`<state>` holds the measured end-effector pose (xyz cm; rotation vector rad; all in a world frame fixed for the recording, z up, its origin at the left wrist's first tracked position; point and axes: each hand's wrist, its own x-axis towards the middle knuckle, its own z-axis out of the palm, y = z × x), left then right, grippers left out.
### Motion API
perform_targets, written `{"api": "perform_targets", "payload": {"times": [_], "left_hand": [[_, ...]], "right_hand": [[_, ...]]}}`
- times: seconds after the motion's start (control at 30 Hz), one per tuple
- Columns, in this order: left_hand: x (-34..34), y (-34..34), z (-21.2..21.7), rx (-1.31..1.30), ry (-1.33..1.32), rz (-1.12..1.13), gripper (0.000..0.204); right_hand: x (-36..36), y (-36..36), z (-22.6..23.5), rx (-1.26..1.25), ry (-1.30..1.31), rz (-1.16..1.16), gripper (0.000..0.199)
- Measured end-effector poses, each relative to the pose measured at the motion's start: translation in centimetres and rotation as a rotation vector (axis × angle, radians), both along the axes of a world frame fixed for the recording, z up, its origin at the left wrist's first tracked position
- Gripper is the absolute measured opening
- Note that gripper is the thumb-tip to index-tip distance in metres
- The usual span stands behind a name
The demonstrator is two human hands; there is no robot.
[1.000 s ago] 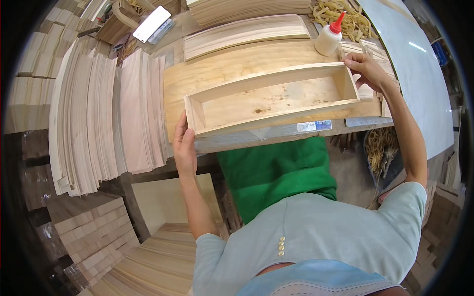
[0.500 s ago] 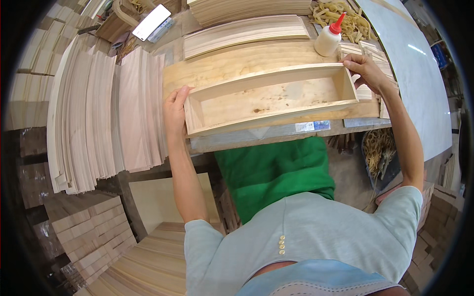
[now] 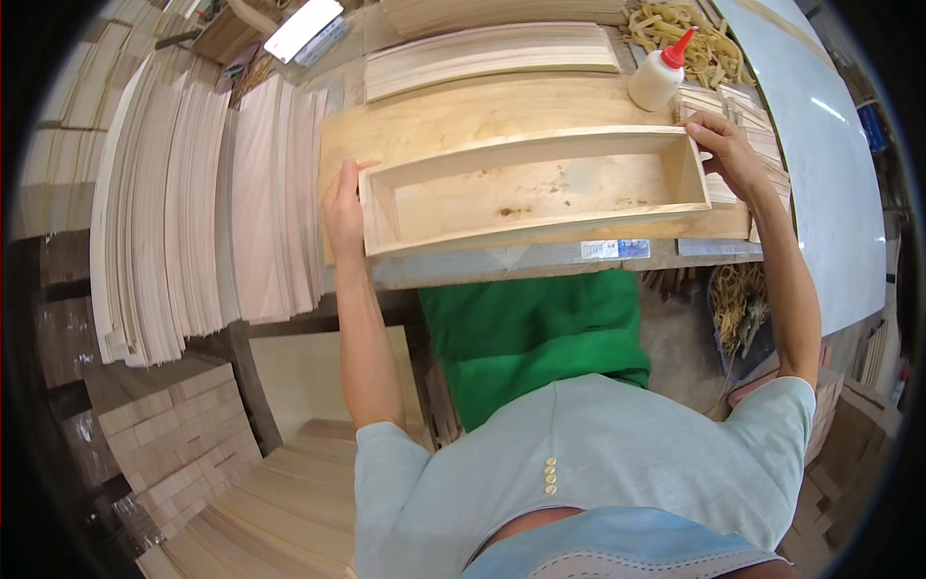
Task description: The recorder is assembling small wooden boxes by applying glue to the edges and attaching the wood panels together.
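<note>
Currently the long open pale-wood box (image 3: 535,188) lies between both hands, long axis running left to right. Left hand (image 3: 342,207) presses flat, fingers extended, against its left end; right hand (image 3: 725,154) curls onto the right end, beside a white glue bottle (image 3: 658,75).

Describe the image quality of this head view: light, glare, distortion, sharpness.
Head view: even, bright light; glare on the pale sheet at right and the lamp at top left. Fisheye bends the bench edge, with a black rim at the corners. The wooden box, left hand and right hand look sharp.
</note>
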<state>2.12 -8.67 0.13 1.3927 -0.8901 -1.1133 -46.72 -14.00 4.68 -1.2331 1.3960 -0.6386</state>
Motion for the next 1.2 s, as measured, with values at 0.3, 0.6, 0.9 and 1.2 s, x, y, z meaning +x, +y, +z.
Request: {"api": "perform_targets", "payload": {"times": [0.3,0.6,0.9,1.2], "left_hand": [[-0.3,6.1,-0.3,-0.106,0.211,0.079,0.047],[-1.5,9.5,0.4,-0.13,0.08,0.066,0.041],[-1.8,9.7,1.5,-0.104,-0.098,0.095,0.038],[-2.1,9.4,2.6,-0.073,-0.119,0.056,0.034]], "right_hand": [[0.1,0.6,-0.5,-0.076,0.005,-0.029,0.029],[-0.1,0.6,-0.8,-0.132,0.058,-0.004,0.034],[-0.2,0.7,-1.2,-0.135,0.019,-0.009,0.035],[0.2,0.9,-0.9,-0.124,0.056,0.011,0.035]]}}
